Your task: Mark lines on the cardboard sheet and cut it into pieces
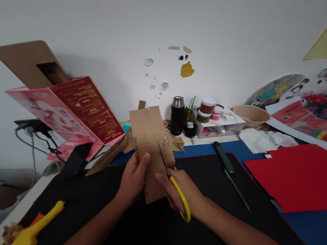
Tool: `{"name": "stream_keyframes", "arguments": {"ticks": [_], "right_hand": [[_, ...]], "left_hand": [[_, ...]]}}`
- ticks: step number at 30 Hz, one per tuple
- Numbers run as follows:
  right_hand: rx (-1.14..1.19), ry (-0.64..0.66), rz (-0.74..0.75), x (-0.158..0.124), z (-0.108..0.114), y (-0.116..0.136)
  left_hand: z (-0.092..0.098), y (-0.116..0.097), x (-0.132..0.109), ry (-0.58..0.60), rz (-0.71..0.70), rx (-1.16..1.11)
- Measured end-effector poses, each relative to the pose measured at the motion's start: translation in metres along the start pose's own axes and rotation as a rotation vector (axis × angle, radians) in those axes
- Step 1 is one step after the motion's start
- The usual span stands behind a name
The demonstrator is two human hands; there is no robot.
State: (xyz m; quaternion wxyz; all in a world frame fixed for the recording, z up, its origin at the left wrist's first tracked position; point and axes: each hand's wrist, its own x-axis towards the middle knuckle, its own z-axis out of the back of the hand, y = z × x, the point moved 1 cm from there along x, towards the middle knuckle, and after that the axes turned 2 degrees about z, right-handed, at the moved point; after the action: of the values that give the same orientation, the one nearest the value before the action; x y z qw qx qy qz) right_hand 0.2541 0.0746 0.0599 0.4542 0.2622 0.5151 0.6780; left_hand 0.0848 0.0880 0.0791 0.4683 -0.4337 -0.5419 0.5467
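Two forearms [98, 228] foremost; left grip [133, 174] holding one cardboard piece [150, 144], right grip [186, 189] one pair of scissors [183, 197].

Bottle [177, 116] behind cardboard [149, 141], scissors [182, 197] at right

You have the cardboard [147, 139] raised in front of you, a plain brown, taller-than-wide piece with dark printed characters running along its left edge and a narrow slit in its top edge. You hold the scissors [173, 181] by a yellow handle at its lower right; one metal blade lies across the cardboard's near face, tip pointing away from you, and the other blade is hidden.
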Motion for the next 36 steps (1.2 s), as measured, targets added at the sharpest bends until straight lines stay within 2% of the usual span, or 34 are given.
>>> {"name": "stream_keyframes", "arguments": {"ticks": [6,21,36], "right_hand": [[0.021,-0.004,-0.007,0.001,-0.004,-0.007],[0.063,-0.030,-0.007,-0.001,-0.012,-0.012],[0.105,-0.032,-0.010,-0.002,-0.015,-0.009]], "left_hand": [[0.000,0.007,-0.001,0.003,0.029,-0.051],[0.004,0.020,-0.001,-0.025,0.007,-0.012],[0.002,0.013,-0.003,-0.068,-0.003,0.009]]}}
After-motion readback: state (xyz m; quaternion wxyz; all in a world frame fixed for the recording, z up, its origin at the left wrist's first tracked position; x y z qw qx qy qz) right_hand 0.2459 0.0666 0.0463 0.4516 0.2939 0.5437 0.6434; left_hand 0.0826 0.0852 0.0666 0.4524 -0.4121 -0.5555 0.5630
